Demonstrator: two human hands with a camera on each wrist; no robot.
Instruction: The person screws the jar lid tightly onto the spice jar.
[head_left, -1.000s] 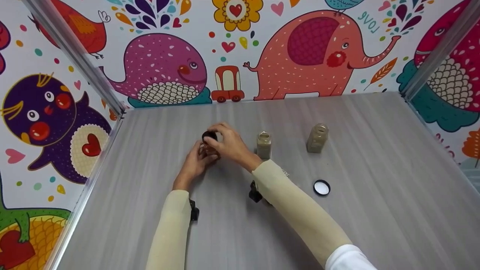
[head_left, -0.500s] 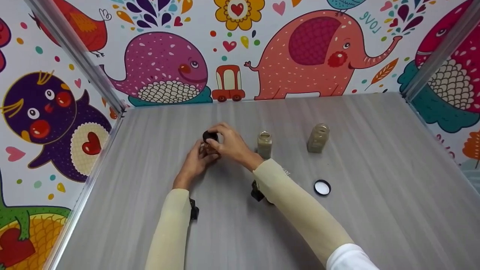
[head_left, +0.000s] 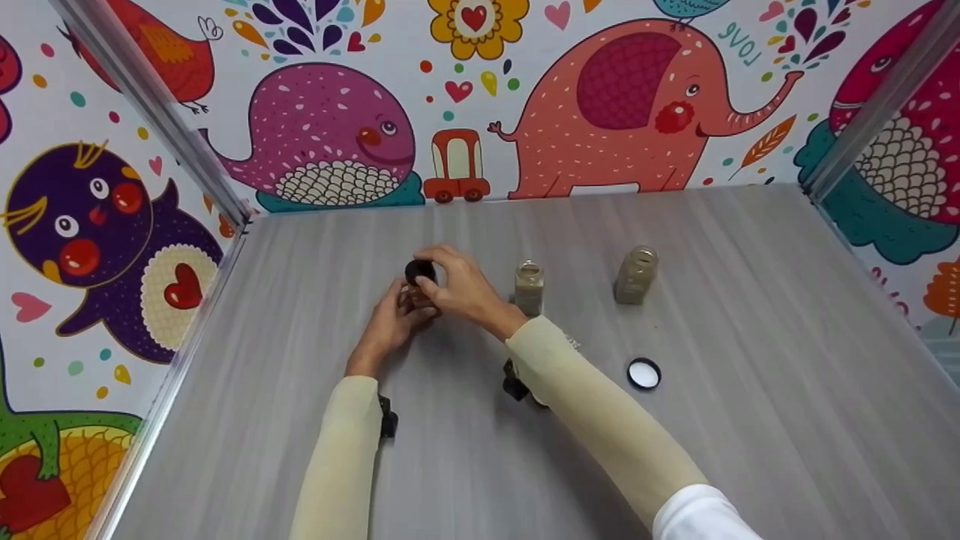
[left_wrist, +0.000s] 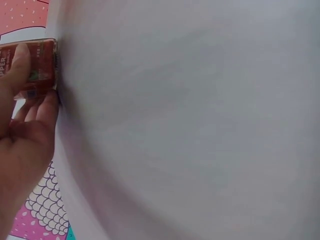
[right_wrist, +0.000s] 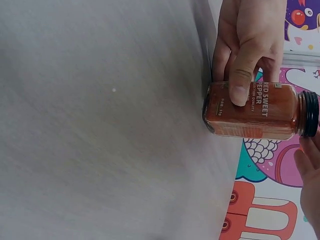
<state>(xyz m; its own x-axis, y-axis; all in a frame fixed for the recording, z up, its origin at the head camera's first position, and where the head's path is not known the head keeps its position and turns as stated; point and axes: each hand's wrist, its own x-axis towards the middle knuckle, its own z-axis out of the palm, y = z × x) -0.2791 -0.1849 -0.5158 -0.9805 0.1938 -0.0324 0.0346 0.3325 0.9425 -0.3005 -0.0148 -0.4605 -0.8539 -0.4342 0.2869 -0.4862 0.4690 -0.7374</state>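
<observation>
A square glass spice jar of red powder [right_wrist: 255, 112], labelled "RED SWEET PEPPER", stands upright on the table at left of centre. My left hand [head_left: 390, 322] grips its body low down, with the thumb across the label in the right wrist view. On the jar's neck sits a black screw lid [head_left: 420, 271]. The fingers and thumb of my right hand [head_left: 469, 292] pinch this lid from above. In the left wrist view, only the lower part of the jar shows behind my thumb.
Two lidless glass jars of brownish powder, a nearer one [head_left: 529, 291] and one further right [head_left: 636, 277], stand right of my hands. A loose black lid [head_left: 643, 373] lies with its white inside up. Something small is mostly hidden under my right forearm. A patterned wall bounds the table [head_left: 750, 300].
</observation>
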